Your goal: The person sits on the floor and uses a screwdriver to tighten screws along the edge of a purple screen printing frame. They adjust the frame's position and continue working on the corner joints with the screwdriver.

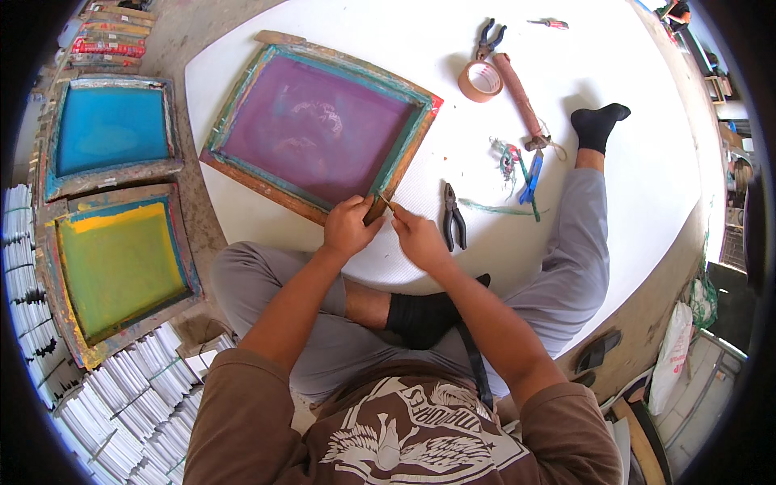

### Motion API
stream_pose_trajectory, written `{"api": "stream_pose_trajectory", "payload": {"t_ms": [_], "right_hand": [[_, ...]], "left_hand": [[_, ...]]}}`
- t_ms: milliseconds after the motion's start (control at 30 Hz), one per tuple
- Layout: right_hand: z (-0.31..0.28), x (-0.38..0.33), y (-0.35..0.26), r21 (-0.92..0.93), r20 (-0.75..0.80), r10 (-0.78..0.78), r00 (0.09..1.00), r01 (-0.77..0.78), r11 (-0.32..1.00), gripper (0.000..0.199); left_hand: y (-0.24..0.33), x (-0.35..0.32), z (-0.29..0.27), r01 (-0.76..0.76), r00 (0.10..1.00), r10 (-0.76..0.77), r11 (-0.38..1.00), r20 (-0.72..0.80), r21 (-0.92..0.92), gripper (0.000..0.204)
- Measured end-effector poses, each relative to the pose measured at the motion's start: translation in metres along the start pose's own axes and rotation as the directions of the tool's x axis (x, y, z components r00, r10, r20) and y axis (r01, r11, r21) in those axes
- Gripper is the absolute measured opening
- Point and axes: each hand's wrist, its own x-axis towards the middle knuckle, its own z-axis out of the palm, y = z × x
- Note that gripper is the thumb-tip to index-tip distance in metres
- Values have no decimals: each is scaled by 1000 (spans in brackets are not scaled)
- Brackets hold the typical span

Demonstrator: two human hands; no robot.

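Purple-meshed wooden frame (319,125) rests on white surface (647,202), in front of seated person. Left hand (349,230) grasps frame's near corner. Right hand (419,241) clenched around thin yellowish object (387,203) at same corner; kind too small to tell. Black pliers (451,212) just beside right hand. Farther off: hammer (520,97), tan tape roll (470,87), blue cutter (530,179).

Three face-up screens (323,133), two pairs of pliers (450,212), one tape roll (467,86), one hammer (519,95), one screwdriver (555,23)

Brown T-shirt (404,440), grey trousers (566,271), black socks (594,128)
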Motion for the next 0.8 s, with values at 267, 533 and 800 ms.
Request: {"api": "stream_pose_trajectory", "payload": {"t_ms": [267, 533, 800], "right_hand": [[-50, 3, -29, 441, 481, 443, 757, -645, 624, 47], [-40, -22, -9, 55, 14, 173, 985, -173, 983, 41], [-50, -5, -41, -268, 62, 234, 970, -210, 940, 32]], "left_hand": [[-3, -4, 3, 38, 999, -39, 999, -22, -12, 47], [-3, -2, 13, 48, 991, -49, 999, -121, -8, 53], [2, 2, 10, 78, 995, -74, 995, -67, 66, 53]]}}
